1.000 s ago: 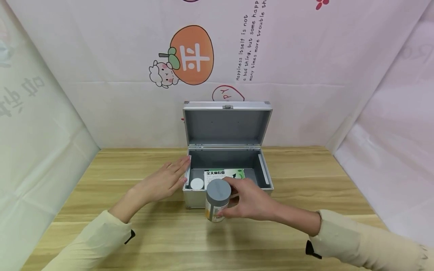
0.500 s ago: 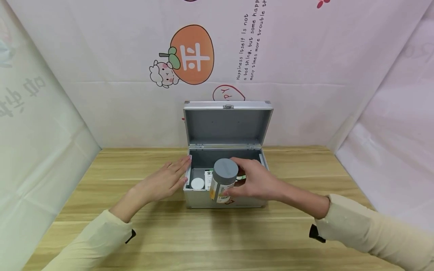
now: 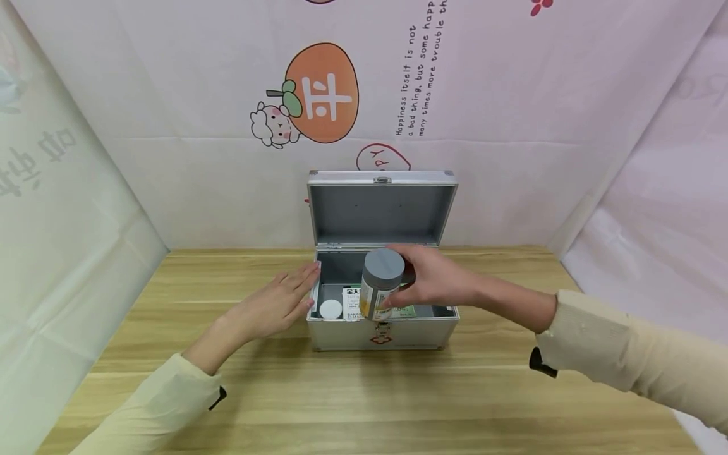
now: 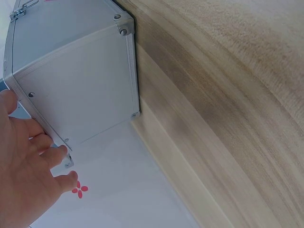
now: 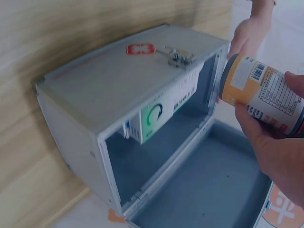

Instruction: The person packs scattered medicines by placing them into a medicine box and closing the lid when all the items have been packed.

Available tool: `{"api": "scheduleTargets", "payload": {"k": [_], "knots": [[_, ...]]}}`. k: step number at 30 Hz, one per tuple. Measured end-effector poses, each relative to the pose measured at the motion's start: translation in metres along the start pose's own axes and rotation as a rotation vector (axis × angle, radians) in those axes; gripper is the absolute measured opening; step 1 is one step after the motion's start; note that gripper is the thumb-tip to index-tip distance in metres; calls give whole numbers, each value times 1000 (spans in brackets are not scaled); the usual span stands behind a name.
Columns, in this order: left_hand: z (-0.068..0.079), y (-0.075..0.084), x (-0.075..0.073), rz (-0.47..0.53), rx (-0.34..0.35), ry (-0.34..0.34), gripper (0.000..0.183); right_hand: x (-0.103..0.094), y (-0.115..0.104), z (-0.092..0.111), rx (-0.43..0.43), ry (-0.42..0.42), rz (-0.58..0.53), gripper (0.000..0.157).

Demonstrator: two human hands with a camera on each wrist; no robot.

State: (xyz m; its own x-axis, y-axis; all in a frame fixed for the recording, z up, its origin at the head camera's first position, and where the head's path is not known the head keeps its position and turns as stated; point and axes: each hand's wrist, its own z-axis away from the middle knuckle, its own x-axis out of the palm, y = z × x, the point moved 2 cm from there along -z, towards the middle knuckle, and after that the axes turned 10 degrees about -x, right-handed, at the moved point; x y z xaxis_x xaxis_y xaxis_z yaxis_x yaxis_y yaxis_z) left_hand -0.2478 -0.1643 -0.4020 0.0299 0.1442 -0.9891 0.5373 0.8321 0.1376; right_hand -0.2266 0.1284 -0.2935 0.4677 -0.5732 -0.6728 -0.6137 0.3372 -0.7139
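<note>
A silver medicine case (image 3: 344, 335) stands on the table with its lid raised. My left hand (image 3: 277, 303) rests at the case's left rim, its fingers fairly straight; the left wrist view shows the fingertips along that edge of the case (image 4: 80, 78). In my right hand (image 3: 438, 276) I hold a supplement jar (image 3: 378, 294) with a grey cap and a white-and-orange label, slightly tilted over the case opening. A white and green medicine box (image 5: 166, 107) lies inside the case. To its left inside is a round white lid (image 3: 330, 309); what is below it is hidden.
The wood-grain table (image 3: 352, 404) extends in front of and on both sides of the case. Behind the case hangs a printed white cloth (image 3: 188, 189), with more white cloth at left and right. The raised case lid (image 3: 382, 213) stands close to the back cloth.
My right hand has lifted the jar from in front of the case, up and forward, to over its opening. The left hand has stayed at the left rim.
</note>
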Motion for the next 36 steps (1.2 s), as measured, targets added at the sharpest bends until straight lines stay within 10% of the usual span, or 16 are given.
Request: {"api": "scheduleTargets", "payload": {"k": [12,36], "knots": [[0,-1,2,4,9,11,62,-15,10,-26,-4,-35,183,57],[-2,-3,3,-10,-15,2,63,-8,36,-79,1,-76,139,63]]}}
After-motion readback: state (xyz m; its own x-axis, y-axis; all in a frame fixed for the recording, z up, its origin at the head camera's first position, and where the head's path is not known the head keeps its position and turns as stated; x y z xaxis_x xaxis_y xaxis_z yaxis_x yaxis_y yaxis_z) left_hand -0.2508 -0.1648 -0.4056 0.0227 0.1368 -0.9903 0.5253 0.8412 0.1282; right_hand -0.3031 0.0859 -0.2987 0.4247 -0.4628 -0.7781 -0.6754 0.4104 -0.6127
